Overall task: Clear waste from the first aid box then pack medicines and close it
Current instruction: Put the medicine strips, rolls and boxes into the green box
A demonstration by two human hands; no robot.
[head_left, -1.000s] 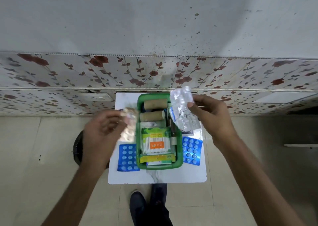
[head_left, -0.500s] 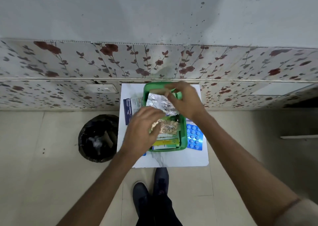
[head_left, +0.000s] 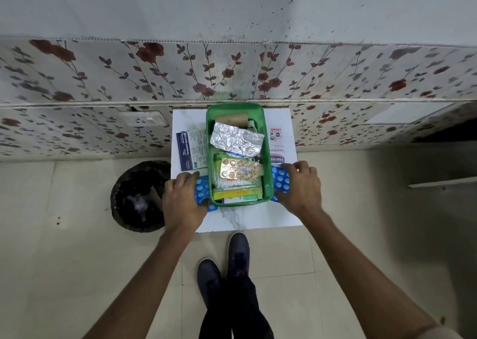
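The open green first aid box stands on a small white table. Inside it, a silver foil strip and a gold tablet strip lie on top of cotton buds and cartons, with a cardboard roll at the far end. My left hand is curled around a blue blister pack lying on the table to the left of the box. To the right of the box, my right hand grips a second blue blister pack.
A black waste bin with scraps in it stands on the floor left of the table. A blue-and-white medicine carton lies left of the box and a plaster pack right of it. A flowered wall panel stands just behind.
Both hands let go of the silver and gold strips, which now lie in the box. The hands moved down to the blue blister packs on either side.
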